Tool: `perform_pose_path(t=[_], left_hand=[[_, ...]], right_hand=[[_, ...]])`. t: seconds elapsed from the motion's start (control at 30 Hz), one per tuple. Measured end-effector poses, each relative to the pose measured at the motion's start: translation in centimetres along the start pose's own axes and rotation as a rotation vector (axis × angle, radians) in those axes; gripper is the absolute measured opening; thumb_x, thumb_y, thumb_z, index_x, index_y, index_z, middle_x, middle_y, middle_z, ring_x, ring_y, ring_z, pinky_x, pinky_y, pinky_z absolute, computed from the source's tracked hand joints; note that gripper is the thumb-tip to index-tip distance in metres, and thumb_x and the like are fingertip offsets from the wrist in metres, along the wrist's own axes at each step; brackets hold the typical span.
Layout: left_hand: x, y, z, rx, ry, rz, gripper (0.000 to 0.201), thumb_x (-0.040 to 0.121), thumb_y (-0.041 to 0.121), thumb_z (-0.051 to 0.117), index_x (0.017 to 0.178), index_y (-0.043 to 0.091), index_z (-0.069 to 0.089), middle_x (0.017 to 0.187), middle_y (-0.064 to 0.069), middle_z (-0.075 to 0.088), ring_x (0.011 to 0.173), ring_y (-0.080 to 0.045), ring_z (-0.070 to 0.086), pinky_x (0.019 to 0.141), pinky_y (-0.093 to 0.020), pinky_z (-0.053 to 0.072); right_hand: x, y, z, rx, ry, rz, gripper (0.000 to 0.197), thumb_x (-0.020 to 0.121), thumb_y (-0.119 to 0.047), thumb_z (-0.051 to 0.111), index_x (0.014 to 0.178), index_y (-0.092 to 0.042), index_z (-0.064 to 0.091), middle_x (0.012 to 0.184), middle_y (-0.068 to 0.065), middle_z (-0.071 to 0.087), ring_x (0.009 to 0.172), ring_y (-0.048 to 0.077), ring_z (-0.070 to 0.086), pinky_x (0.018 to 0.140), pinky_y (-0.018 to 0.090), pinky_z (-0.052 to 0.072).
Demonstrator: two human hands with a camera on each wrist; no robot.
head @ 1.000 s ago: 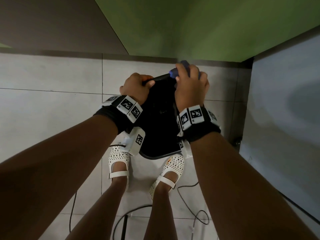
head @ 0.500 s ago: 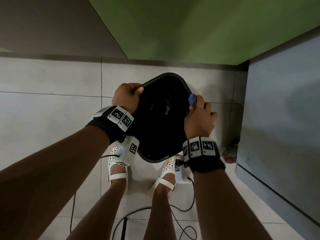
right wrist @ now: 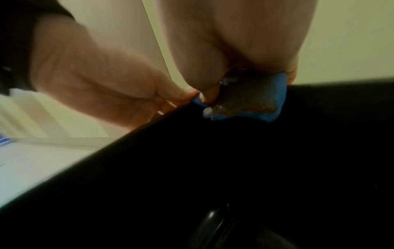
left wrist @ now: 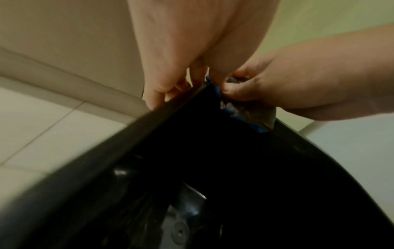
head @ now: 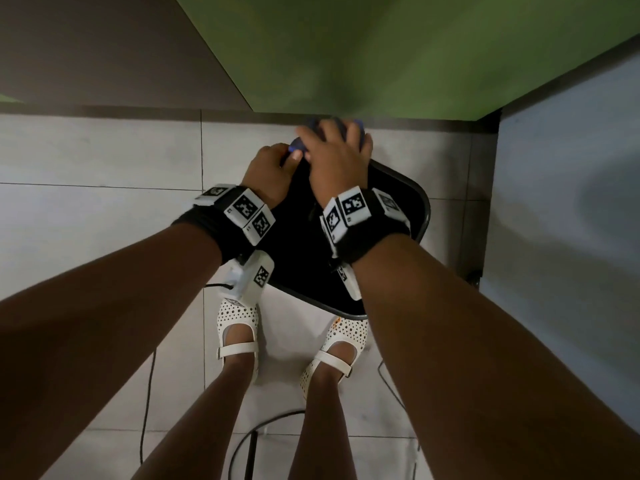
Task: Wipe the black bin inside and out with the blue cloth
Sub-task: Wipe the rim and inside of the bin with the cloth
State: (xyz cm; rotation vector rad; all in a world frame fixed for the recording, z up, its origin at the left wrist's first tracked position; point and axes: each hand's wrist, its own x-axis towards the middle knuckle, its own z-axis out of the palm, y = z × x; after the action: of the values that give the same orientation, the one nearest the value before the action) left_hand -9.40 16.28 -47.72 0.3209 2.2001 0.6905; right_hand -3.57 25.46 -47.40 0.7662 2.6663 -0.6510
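The black bin (head: 420,206) stands on the floor in front of my feet, its mouth facing up. My left hand (head: 270,173) grips its far rim (left wrist: 170,104), fingers curled over the outside. Right beside it my right hand (head: 337,161) holds the blue cloth (head: 298,145) folded over the same far rim. The right wrist view shows the cloth (right wrist: 255,101), damp and dirty, pinched against the rim under my right hand (right wrist: 234,67). In the left wrist view the cloth (left wrist: 238,109) hangs a little inside the bin (left wrist: 213,168).
A green wall (head: 381,53) rises just behind the bin, and a grey cabinet side (head: 568,237) closes off the right. Black cables (head: 149,410) trail over the pale floor tiles (head: 86,202) around my white shoes (head: 239,323).
My right hand carried the cloth from the bin's right rim up to the far rim beside my left hand. The bin now sits further right in view.
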Motion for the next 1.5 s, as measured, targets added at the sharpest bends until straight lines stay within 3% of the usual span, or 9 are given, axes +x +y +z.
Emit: perform_pose_path(t=[0.17,0.37,0.53,0.7,0.8,0.97,1.23,1.37,1.5], left_hand=[[-0.2,-0.2,0.8,-0.237,0.045,-0.100,0.014,0.096,0.022,0.044,0.099,0.012,0.053,0.095,-0.009,0.059,0.086,-0.019,0.053,0.078,-0.025,0.038],[-0.5,-0.4,1.5,-0.248,0.097,-0.113,0.030,0.096,0.021,0.044,0.110,-0.001,0.058,0.095,-0.006,0.058,0.091,-0.016,0.052,0.078,-0.020,0.036],[-1.0,-0.9,2.1,-0.327,0.143,-0.135,0.028,0.096,0.022,0.045,0.105,0.000,0.060,0.092,-0.006,0.059,0.088,-0.018,0.053,0.081,-0.025,0.041],[-1.7,-2.4,1.6,-0.355,0.144,-0.132,0.019,0.096,0.018,0.042,0.100,0.007,0.057,0.089,-0.008,0.061,0.089,-0.024,0.055,0.086,-0.034,0.045],[-1.5,-2.8,0.1,-0.045,0.108,0.031,0.034,0.098,0.022,0.037,0.116,0.000,0.057,0.114,-0.023,0.056,0.107,-0.030,0.052,0.094,-0.030,0.038],[-0.8,-1.9,0.2,0.292,-0.038,0.159,0.037,0.098,0.027,0.037,0.121,0.004,0.054,0.117,-0.026,0.049,0.109,-0.041,0.050,0.094,-0.047,0.042],[-0.9,-1.0,1.4,0.161,0.130,-0.024,0.029,0.096,0.031,0.041,0.116,0.015,0.055,0.120,-0.013,0.056,0.110,-0.033,0.054,0.095,-0.046,0.043],[-1.0,-1.0,1.7,0.112,0.131,-0.042,0.028,0.096,0.031,0.043,0.113,0.014,0.057,0.119,-0.011,0.057,0.109,-0.030,0.055,0.097,-0.048,0.042],[-0.6,-1.2,1.3,0.136,0.022,0.033,0.032,0.096,0.028,0.041,0.114,0.006,0.055,0.118,-0.018,0.056,0.106,-0.034,0.055,0.087,-0.036,0.043]], right_hand=[[-0.8,1.0,0.6,0.044,0.050,0.095,0.043,0.094,-0.023,0.044,0.136,-0.034,0.041,0.142,0.001,0.040,0.135,0.031,0.024,0.115,0.056,0.006],[-4.4,5.2,0.5,0.042,0.135,0.390,0.042,0.090,-0.026,0.049,0.130,-0.034,0.040,0.139,0.002,0.039,0.136,0.031,0.023,0.110,0.062,0.006],[-7.5,8.7,-0.1,0.219,0.120,0.675,0.039,0.096,-0.023,0.041,0.134,-0.028,0.038,0.137,0.014,0.036,0.119,0.039,0.036,0.100,0.048,0.031],[-5.0,9.2,-1.6,0.200,0.057,0.452,0.041,0.091,-0.012,0.043,0.128,-0.029,0.045,0.135,0.006,0.040,0.115,0.036,0.041,0.093,0.038,0.032],[-3.0,7.9,-2.1,0.148,0.055,0.289,0.042,0.090,-0.009,0.046,0.126,-0.031,0.050,0.134,0.001,0.044,0.117,0.035,0.038,0.094,0.041,0.037],[-0.9,3.7,-1.2,0.074,0.083,0.053,0.039,0.088,-0.015,0.051,0.122,-0.032,0.055,0.133,-0.005,0.048,0.123,0.031,0.034,0.097,0.038,0.030],[-0.7,3.5,-0.1,0.031,0.110,0.161,0.042,0.092,-0.023,0.049,0.132,-0.032,0.044,0.136,0.002,0.046,0.128,0.031,0.035,0.111,0.056,0.020],[-2.3,5.0,0.3,0.102,0.134,0.320,0.044,0.092,-0.022,0.049,0.135,-0.024,0.039,0.141,0.011,0.039,0.125,0.033,0.040,0.110,0.050,0.027],[-2.1,4.6,-0.1,0.136,0.103,0.356,0.045,0.093,-0.022,0.048,0.137,-0.024,0.038,0.151,0.015,0.021,0.131,0.033,0.033,0.112,0.045,0.023]])
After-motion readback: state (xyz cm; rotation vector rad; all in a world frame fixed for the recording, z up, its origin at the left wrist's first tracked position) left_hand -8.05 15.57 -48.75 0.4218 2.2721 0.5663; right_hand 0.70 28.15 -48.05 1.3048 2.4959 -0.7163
